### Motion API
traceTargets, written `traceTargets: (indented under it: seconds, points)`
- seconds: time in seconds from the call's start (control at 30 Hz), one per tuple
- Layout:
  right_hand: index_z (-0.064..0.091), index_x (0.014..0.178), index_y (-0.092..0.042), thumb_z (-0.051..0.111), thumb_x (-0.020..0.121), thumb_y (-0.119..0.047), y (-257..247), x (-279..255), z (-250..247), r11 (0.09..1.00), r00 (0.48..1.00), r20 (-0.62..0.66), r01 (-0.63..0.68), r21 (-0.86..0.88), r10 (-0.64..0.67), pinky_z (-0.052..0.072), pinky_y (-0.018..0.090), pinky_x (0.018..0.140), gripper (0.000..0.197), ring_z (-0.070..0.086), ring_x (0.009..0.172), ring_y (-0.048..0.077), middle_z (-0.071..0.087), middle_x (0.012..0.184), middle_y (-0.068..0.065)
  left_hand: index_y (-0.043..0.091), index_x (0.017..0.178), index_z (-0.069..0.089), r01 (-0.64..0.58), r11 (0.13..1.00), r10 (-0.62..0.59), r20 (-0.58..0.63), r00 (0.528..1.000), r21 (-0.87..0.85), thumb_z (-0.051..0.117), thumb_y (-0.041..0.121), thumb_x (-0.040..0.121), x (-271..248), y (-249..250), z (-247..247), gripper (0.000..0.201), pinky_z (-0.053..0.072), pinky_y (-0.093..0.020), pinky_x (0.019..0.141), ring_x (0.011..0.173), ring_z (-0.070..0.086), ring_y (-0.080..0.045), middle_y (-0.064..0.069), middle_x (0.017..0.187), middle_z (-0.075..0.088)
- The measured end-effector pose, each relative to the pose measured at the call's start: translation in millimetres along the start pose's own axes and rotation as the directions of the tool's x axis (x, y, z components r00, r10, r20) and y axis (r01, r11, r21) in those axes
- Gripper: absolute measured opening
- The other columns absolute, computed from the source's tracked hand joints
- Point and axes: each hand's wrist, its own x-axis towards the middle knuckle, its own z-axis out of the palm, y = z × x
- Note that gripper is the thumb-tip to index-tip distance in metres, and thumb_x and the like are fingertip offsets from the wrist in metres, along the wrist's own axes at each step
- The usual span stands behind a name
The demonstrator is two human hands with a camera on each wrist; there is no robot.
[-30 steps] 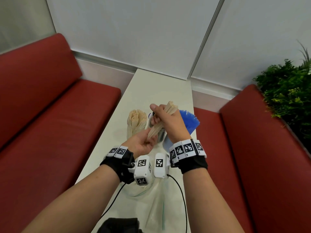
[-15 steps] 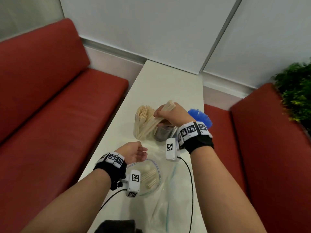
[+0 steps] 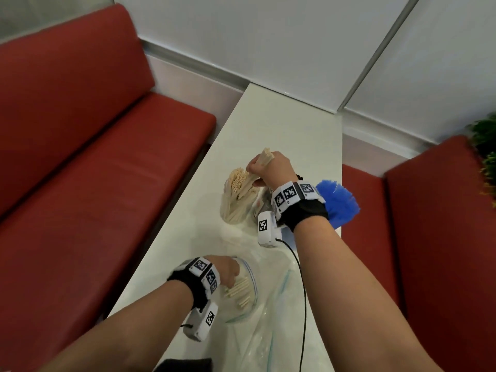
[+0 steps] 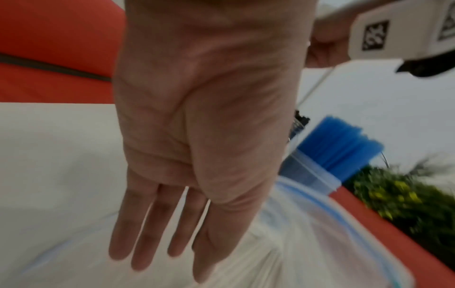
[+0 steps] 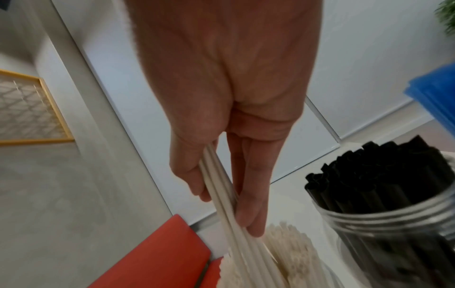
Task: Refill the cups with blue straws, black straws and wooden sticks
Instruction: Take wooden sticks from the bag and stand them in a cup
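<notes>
My right hand [image 3: 269, 167] [image 5: 226, 212] grips a bundle of pale wooden sticks [image 3: 251, 182] [image 5: 221, 187], tilted, with its lower ends inside the clear cup of sticks [image 3: 234, 210] [image 5: 290, 245]. Right of that cup stands a clear jar of black straws [image 5: 384, 185], mostly hidden behind my right wrist in the head view. Further right is the cup of blue straws [image 3: 339, 202] [image 4: 337, 144]. My left hand [image 3: 228, 272] [image 4: 157, 243] has straight fingers and holds nothing. It reaches into the mouth of a clear zip bag [image 3: 253, 299] onto loose sticks [image 3: 241, 289].
A narrow white table [image 3: 281, 130] runs away from me between two red benches [image 3: 94, 183] [image 3: 442, 237]. A second clear bag [image 3: 273, 331] and a black cable [image 3: 303, 291] lie near its front. A green plant [image 3: 485, 157] stands at the far right.
My left hand let go of the bundle and dropped to the bag near me. My right hand carried the bundle left and down into the stick cup.
</notes>
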Motion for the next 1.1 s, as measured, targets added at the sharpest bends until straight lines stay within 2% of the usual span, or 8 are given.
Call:
traceTargets:
  seconds: [0.17, 0.3, 0.43, 0.5, 0.63, 0.8, 1.0, 1.1]
  points:
    - [0.071, 0.082, -0.012, 0.065, 0.089, -0.019, 23, 5, 27, 0.984, 0.999, 0.009, 0.051, -0.169, -0.05, 0.06, 0.041, 0.083, 0.011, 0.074, 0.085, 0.03, 0.076, 0.09, 0.014, 0.006, 0.131, 0.044, 0.042, 0.953, 0.03, -0.234, 0.972, 0.298, 0.054, 0.042, 0.092, 20, 4, 30, 0.054, 0.045, -0.041, 0.097, 0.117, 0.052, -0.032, -0.013, 0.134, 0.046]
    - [0.068, 0.084, -0.006, 0.066, 0.09, -0.026, 43, 6, 46, 0.978, 0.997, -0.06, 0.042, -0.205, -0.055, 0.042, 0.027, 0.058, 0.022, 0.06, 0.072, 0.021, 0.061, 0.069, 0.002, 0.009, 0.131, 0.038, 0.141, 0.951, -0.041, -0.338, 0.94, 0.276, 0.054, 0.043, 0.091, 27, 10, 37, 0.055, 0.043, -0.042, 0.089, 0.114, 0.049, -0.031, -0.011, 0.129, 0.04]
    - [0.067, 0.114, -0.015, 0.073, 0.086, -0.024, 51, 0, 53, 0.984, 0.976, -0.13, 0.165, -0.069, -0.173, 0.046, 0.03, 0.082, 0.03, 0.057, 0.097, 0.018, 0.061, 0.106, 0.007, 0.013, 0.136, 0.033, 0.186, 0.938, -0.077, -0.348, 0.934, 0.292, 0.057, 0.037, 0.089, 33, 10, 35, 0.058, 0.041, -0.041, 0.089, 0.117, 0.045, -0.029, -0.008, 0.131, 0.038]
    - [0.061, 0.124, -0.02, 0.07, 0.086, -0.016, 50, -6, 53, 0.946, 0.914, -0.246, 0.321, -0.051, -0.324, 0.043, 0.028, 0.088, 0.038, 0.055, 0.106, 0.017, 0.057, 0.113, 0.005, 0.015, 0.138, 0.034, 0.171, 0.924, -0.056, -0.322, 0.945, 0.343, 0.056, 0.04, 0.088, 35, 12, 34, 0.059, 0.042, -0.041, 0.089, 0.118, 0.042, -0.028, -0.007, 0.132, 0.038]
    - [0.05, 0.143, -0.01, 0.051, 0.1, -0.008, 47, -8, 63, 0.856, 0.845, -0.185, 0.455, -0.247, -0.502, 0.035, 0.037, 0.113, 0.043, 0.043, 0.138, 0.027, 0.051, 0.144, 0.011, 0.015, 0.135, 0.038, 0.246, 0.916, -0.148, -0.302, 0.942, 0.317, 0.052, 0.029, 0.093, 35, 16, 33, 0.047, 0.042, -0.036, 0.092, 0.117, 0.047, -0.027, -0.008, 0.133, 0.041]
    - [0.003, 0.162, -0.013, 0.029, 0.109, -0.044, 72, -10, 85, 0.718, 0.954, 0.11, 0.282, -0.636, -0.278, -0.007, 0.048, 0.125, 0.067, -0.014, 0.155, 0.03, -0.006, 0.17, 0.004, 0.011, 0.136, 0.044, 0.171, 0.904, -0.084, -0.229, 0.97, 0.392, 0.046, 0.03, 0.097, 38, 17, 28, 0.044, 0.039, -0.04, 0.099, 0.123, 0.046, -0.029, -0.01, 0.135, 0.047]
    - [-0.001, 0.161, -0.014, 0.034, 0.107, -0.046, 76, -13, 87, 0.731, 0.932, -0.01, 0.278, -0.623, -0.362, -0.012, 0.048, 0.124, 0.072, -0.015, 0.154, 0.034, -0.01, 0.169, 0.009, 0.008, 0.132, 0.043, 0.228, 0.909, -0.155, -0.225, 0.962, 0.349, 0.038, 0.018, 0.101, 27, 15, 28, 0.033, 0.038, -0.042, 0.101, 0.124, 0.048, -0.031, -0.012, 0.135, 0.049]
    - [-0.003, 0.161, -0.012, 0.036, 0.107, -0.046, 78, -16, 88, 0.727, 0.949, 0.085, 0.287, -0.624, -0.302, -0.01, 0.05, 0.125, 0.074, -0.017, 0.154, 0.03, -0.014, 0.168, 0.011, 0.006, 0.139, 0.038, 0.245, 0.908, -0.182, -0.207, 0.961, 0.341, 0.038, 0.018, 0.103, 15, 17, 22, 0.038, 0.035, -0.041, 0.106, 0.131, 0.044, -0.031, -0.013, 0.143, 0.044]
